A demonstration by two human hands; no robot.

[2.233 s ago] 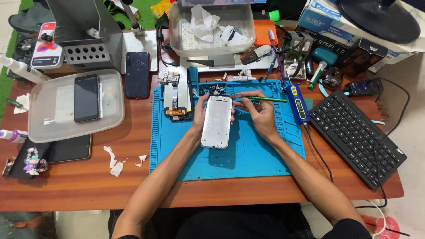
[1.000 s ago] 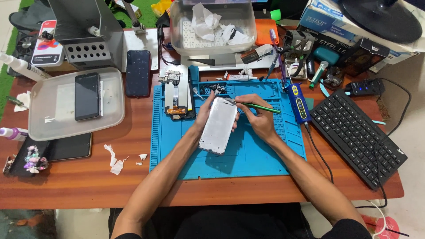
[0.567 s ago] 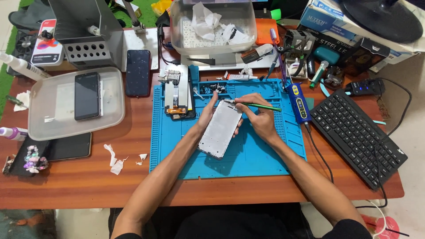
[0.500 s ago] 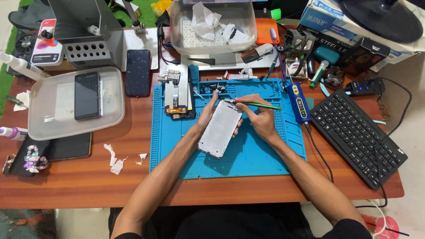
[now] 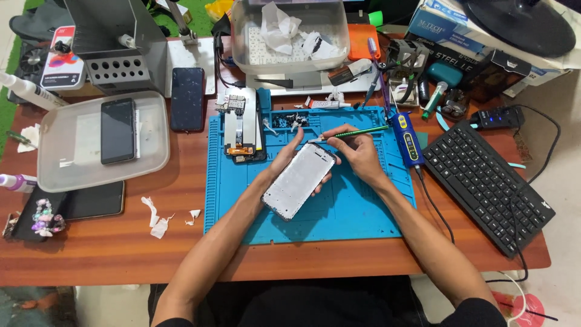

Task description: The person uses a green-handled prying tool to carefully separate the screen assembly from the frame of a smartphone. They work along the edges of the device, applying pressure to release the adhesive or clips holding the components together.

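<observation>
My left hand grips a phone screen panel, its pale inner side facing up, tilted diagonally above the blue work mat. My right hand holds a thin green-handled tool whose tip meets the panel's upper right corner. An opened phone body with its boards showing lies at the mat's upper left, just beyond my left hand.
A clear tray holding a dark phone sits at left, another dark phone beside it. A black keyboard lies at right. A blue device rests by the mat. Paper scraps litter the wooden table.
The panel has turned from upright to diagonal in my left hand, top leaning right. My right hand with the tool stayed at its upper corner.
</observation>
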